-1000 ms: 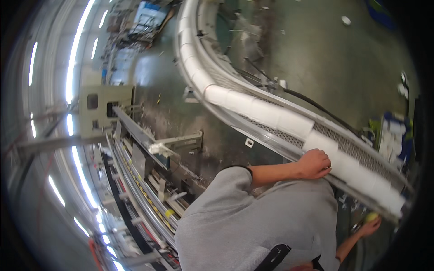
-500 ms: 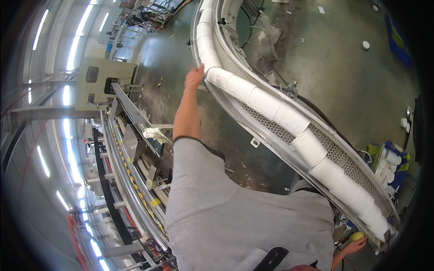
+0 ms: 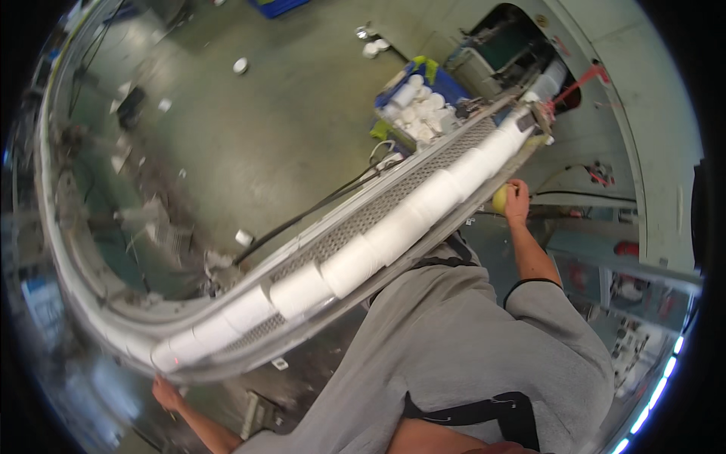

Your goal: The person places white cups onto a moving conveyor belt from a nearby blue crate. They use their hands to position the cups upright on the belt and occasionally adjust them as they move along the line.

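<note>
A line of white paper rolls (image 3: pixel 408 223) lies end to end on a curved conveyor (image 3: pixel 363 219) with a grey perforated belt. At the lower left, my left hand (image 3: pixel 168 395) is at the outer rail, close beside the rolls; its fingers are blurred and partly hidden. Beyond the conveyor's near edge on the right, my right hand (image 3: pixel 517 203) is closed around a yellow rounded object (image 3: pixel 500 199), whose kind I cannot make out. Near that hand, the row of rolls reaches the conveyor's far right end.
A blue bin (image 3: pixel 448 87) full of white rolls stands behind the conveyor. A dark cable (image 3: pixel 302 216) runs along its far side. At upper right is a machine opening (image 3: pixel 510 41) in a pale panel (image 3: pixel 628 113). Loose white pieces (image 3: pixel 240 66) lie on the floor.
My view has swung to the right, so the bin and the machine opening now show. My left hand stays by the rail; my right hand still has the yellow object.
</note>
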Demonstrator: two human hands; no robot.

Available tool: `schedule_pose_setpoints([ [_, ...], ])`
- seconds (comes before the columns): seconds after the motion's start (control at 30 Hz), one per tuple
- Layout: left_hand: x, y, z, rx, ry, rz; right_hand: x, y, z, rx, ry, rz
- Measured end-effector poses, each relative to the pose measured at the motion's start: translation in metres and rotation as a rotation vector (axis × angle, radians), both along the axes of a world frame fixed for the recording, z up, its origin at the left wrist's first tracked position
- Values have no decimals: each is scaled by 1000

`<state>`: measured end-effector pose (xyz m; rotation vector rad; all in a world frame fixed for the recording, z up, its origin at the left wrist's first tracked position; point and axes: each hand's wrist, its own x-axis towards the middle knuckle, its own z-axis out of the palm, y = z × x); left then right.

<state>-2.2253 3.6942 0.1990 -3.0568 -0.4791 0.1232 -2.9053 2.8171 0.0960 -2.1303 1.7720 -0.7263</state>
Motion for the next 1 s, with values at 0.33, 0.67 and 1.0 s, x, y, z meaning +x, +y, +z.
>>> schedule_pose_setpoints([
  [0.33, -2, 33, -7, -184, -68, -152, 15, 1, 3, 82, 7, -92],
  [0.67, -2, -85, 42, 65, -101, 174, -57, -16, -42, 69, 12, 58],
  [1.0, -22, -80, 37, 21, -167, 202, -17, -17, -11, 47, -33, 53],
])
